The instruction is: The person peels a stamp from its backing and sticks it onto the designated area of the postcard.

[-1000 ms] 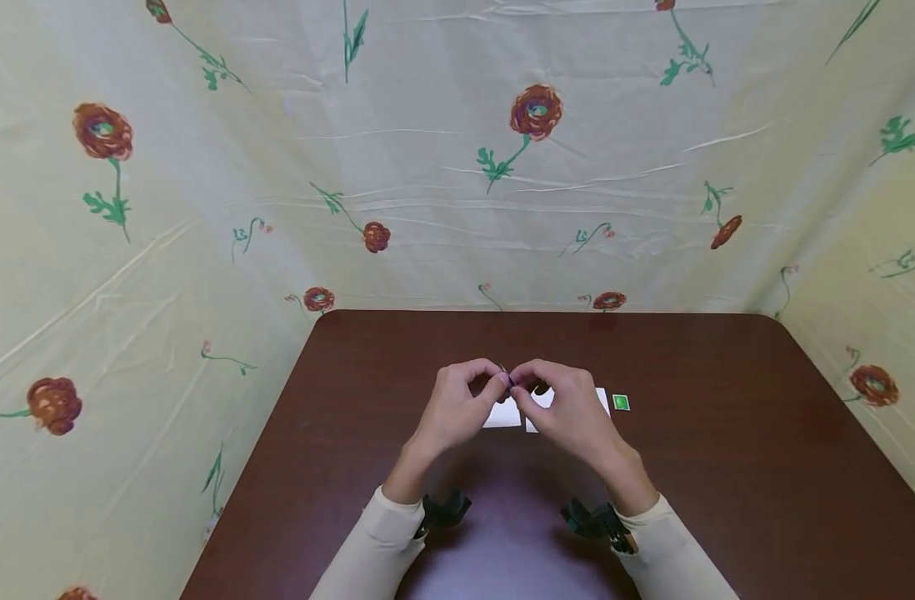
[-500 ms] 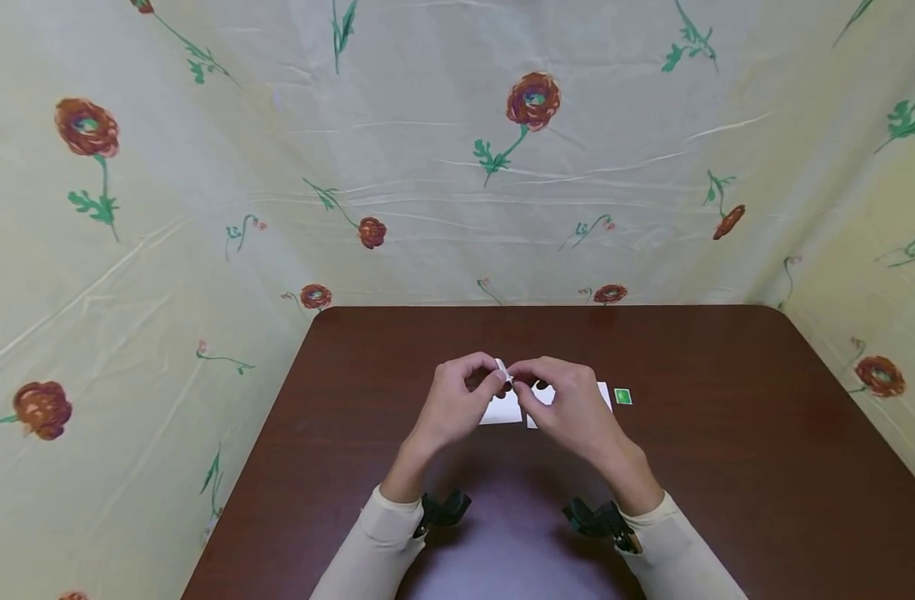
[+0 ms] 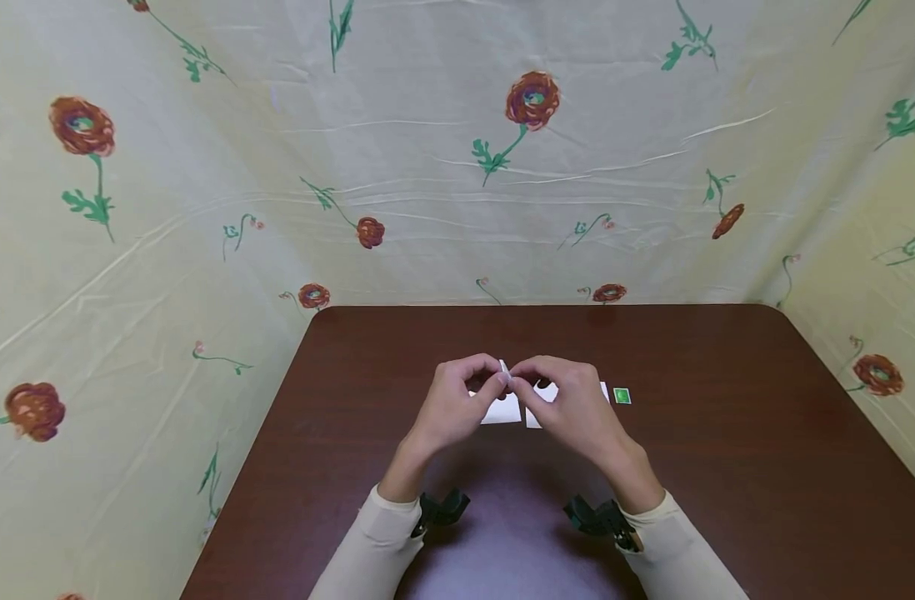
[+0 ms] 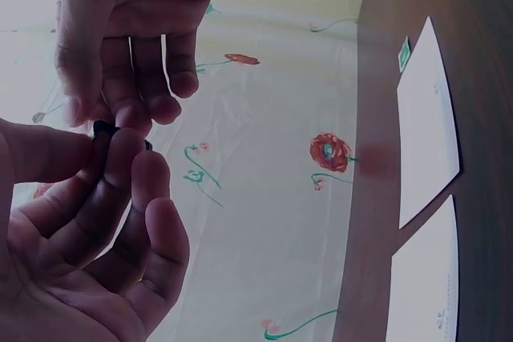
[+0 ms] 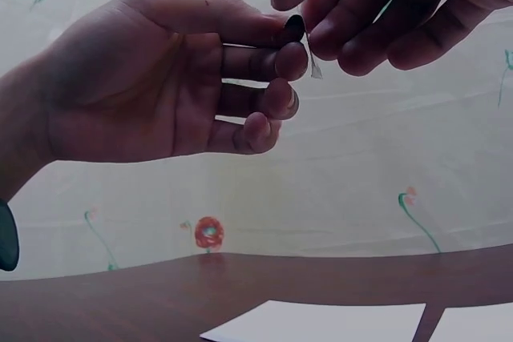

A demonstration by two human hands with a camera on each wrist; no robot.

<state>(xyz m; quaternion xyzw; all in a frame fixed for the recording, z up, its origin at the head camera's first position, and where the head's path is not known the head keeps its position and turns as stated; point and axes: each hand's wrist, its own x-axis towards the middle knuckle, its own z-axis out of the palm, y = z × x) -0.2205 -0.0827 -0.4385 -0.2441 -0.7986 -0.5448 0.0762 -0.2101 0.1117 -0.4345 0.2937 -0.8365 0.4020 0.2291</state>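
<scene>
Above the middle of the table my left hand (image 3: 457,400) and right hand (image 3: 566,404) meet at their fingertips, both pinching one small thin piece (image 3: 505,367). It shows whitish in the head view. In the right wrist view a narrow pale strip (image 5: 315,68) hangs between the hands, beside a dark rounded part (image 5: 295,27) at the left thumb tip. The left wrist view shows a black bit (image 4: 104,128) between the fingers. Fingers hide most of it, so its kind is unclear. Behind the hands lie two white cards, the left (image 3: 500,411) and the right (image 3: 533,421).
A small green square with a pale border (image 3: 622,396) lies right of the cards on the dark brown table (image 3: 727,467). Flower-patterned sheeting (image 3: 427,167) hangs around the table's back and sides. Dark devices (image 3: 444,507) are strapped to both wrists.
The piece between the fingertips looked dark at first and now shows a whitish side standing up by the left fingers. Both hands stay in nearly the same place; the head view has shifted slightly.
</scene>
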